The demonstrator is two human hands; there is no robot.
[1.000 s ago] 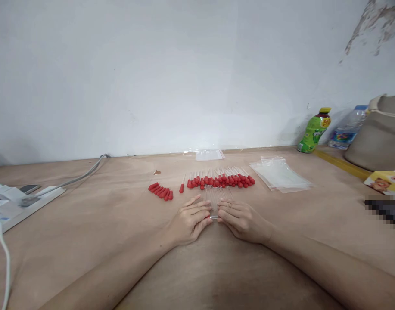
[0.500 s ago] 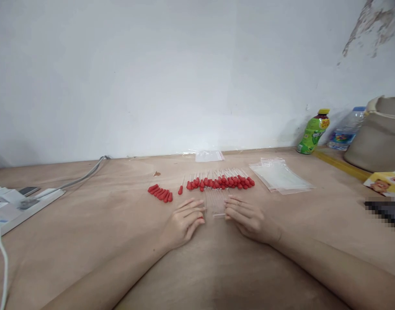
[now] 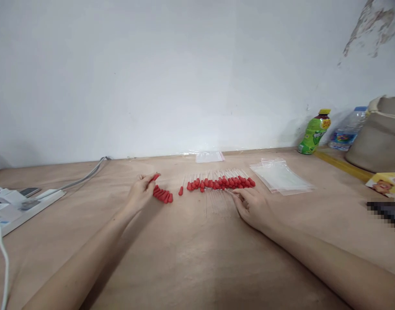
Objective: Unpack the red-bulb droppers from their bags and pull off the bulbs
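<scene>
My left hand [image 3: 141,189] pinches a red rubber bulb [image 3: 156,177] just above a short row of loose red bulbs [image 3: 163,195]. Between the fingers of my right hand [image 3: 253,206] is a thin glass dropper tube [image 3: 230,192], its end pointing up and left. Bare glass tubes [image 3: 216,202] lie side by side left of that hand. Behind them is a row of droppers with red bulbs [image 3: 221,183], glass stems pointing to the wall. One single dropper [image 3: 181,190] lies apart, between this row and the loose bulbs.
Clear zip bags [image 3: 281,175] are stacked right of the droppers, and another bag [image 3: 210,157] lies by the wall. A green drink bottle [image 3: 313,133], a water bottle [image 3: 347,129] and a grey bucket [image 3: 378,137] stand at right. A power strip [image 3: 38,200] with cables is at left.
My left hand has moved left and away from me, from the bare tubes to the loose bulbs, and grips one. My right hand has moved slightly right and forward, now with a tube in its fingers.
</scene>
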